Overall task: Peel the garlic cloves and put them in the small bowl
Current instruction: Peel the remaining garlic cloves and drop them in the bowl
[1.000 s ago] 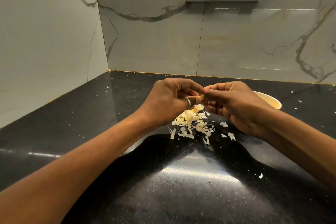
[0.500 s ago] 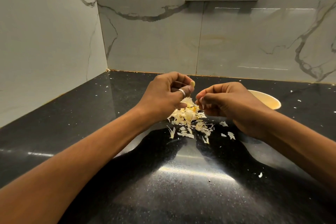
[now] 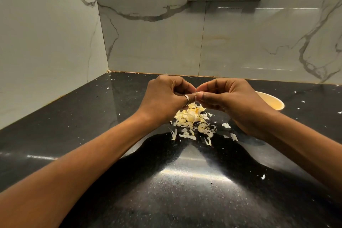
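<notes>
Two hands meet fingertip to fingertip over the peel pile (image 3: 192,119). Left hand (image 3: 164,96), right hand (image 3: 233,102): each grip curled tight, pinching one garlic clove (image 3: 196,91), mostly hidden. Small bowl (image 3: 274,101) just behind the right hand. Tabletop (image 3: 77,116) lies open leftward to the wall corner.

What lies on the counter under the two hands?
A pile of pale yellow garlic skins on the black speckled stone counter. The left hand and right hand cover its far edge; whatever lies there is hidden.
</notes>
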A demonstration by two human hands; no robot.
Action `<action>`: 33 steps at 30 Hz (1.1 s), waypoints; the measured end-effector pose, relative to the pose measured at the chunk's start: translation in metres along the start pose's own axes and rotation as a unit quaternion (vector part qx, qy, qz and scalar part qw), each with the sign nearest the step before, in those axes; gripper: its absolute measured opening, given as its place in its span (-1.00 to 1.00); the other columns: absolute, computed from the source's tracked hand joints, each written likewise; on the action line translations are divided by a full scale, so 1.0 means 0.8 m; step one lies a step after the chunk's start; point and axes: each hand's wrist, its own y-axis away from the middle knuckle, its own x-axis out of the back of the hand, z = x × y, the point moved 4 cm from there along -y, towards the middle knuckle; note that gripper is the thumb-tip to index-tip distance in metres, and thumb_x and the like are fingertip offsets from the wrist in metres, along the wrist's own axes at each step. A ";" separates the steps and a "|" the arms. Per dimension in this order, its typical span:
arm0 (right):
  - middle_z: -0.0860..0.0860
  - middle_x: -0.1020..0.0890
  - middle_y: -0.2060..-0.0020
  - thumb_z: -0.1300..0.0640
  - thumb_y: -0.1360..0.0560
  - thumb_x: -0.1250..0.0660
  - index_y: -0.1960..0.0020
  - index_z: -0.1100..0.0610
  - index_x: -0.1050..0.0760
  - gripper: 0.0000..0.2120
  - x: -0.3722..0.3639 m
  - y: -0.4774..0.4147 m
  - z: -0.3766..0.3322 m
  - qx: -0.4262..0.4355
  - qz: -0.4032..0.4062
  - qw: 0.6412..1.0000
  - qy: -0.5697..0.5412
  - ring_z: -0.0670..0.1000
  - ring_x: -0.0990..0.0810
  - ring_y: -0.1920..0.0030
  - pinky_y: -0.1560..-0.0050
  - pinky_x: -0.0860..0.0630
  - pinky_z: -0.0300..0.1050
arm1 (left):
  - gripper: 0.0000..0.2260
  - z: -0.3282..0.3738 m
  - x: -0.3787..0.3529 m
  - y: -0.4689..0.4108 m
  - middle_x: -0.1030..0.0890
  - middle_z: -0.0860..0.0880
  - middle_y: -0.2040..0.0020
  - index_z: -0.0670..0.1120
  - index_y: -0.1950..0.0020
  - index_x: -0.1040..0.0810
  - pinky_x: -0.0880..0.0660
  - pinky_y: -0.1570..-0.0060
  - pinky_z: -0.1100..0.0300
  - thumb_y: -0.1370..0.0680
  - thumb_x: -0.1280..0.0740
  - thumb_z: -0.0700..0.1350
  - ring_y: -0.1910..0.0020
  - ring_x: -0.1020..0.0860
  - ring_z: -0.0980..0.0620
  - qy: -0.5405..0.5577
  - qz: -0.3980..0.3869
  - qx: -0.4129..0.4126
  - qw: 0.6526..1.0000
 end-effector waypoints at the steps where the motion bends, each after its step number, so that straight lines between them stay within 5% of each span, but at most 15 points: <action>1: 0.16 -0.73 0.12 0.31 -0.50 -0.43 -0.02 0.25 -0.65 -0.89 0.001 0.000 0.000 0.007 0.006 1.000 0.009 -0.02 -0.70 0.14 0.11 -0.62 -0.26 | -0.84 0.000 0.000 0.000 -0.71 -0.02 0.20 -0.14 0.01 -0.71 -0.64 0.24 0.22 -0.45 -0.56 -0.15 0.28 -0.69 0.11 0.001 -0.003 0.000 1.000; 8: 0.08 -0.71 0.19 0.28 -0.51 -0.42 -0.02 0.22 -0.64 -0.90 0.006 -0.002 0.001 0.030 0.032 0.998 0.041 -0.09 -0.68 0.21 0.14 -0.61 -0.29 | -0.85 -0.003 -0.004 -0.001 -0.72 -0.09 0.10 -0.17 -0.08 -0.69 -0.68 0.14 0.09 -0.53 -0.47 -0.21 0.11 -0.72 0.05 0.047 -0.038 0.033 0.998; 33: 0.10 -0.73 0.16 0.34 -0.51 -0.39 -0.02 0.21 -0.66 -0.87 0.001 0.002 -0.004 -0.001 0.002 0.999 -0.054 -0.04 -0.70 0.16 0.16 -0.63 -0.24 | -0.91 0.002 0.000 0.000 -0.68 -0.08 0.15 -0.13 -0.06 -0.66 -0.66 0.27 0.10 -0.57 -0.43 -0.18 0.20 -0.68 0.06 0.033 -0.025 0.010 0.999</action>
